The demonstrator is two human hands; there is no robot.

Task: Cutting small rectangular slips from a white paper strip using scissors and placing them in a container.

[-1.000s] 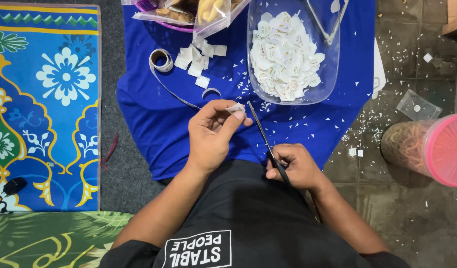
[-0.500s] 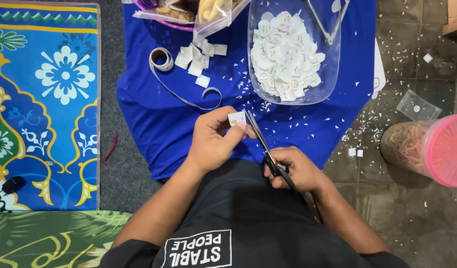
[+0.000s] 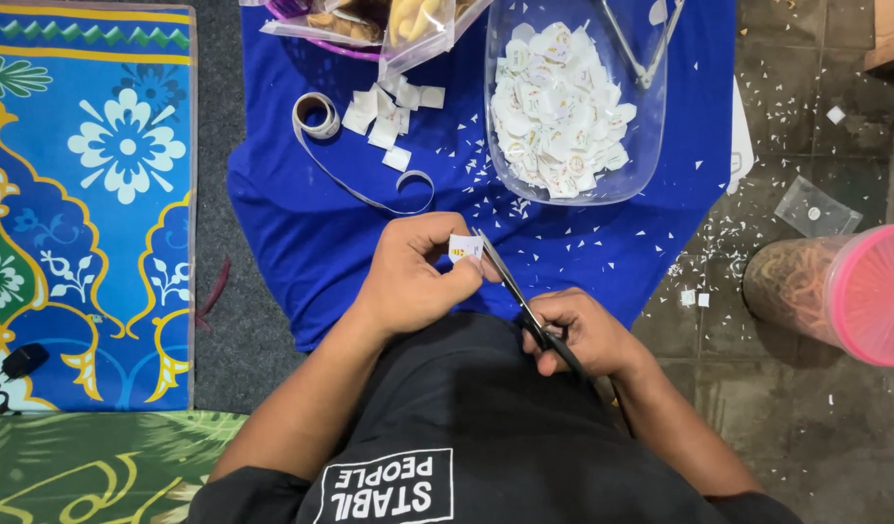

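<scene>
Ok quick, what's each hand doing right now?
Left hand: closed, pinching a small white paper label.
Right hand: closed around black scissors, blades at the label.

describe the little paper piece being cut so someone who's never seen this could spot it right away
Start at the blue cloth spread on the floor, then drop to its near edge where the two hands meet. The small white paper square is pinched in the left hand, with the scissors in the right hand at its edge. Unlike the loose white squares by the tape roll, it is held.
</scene>
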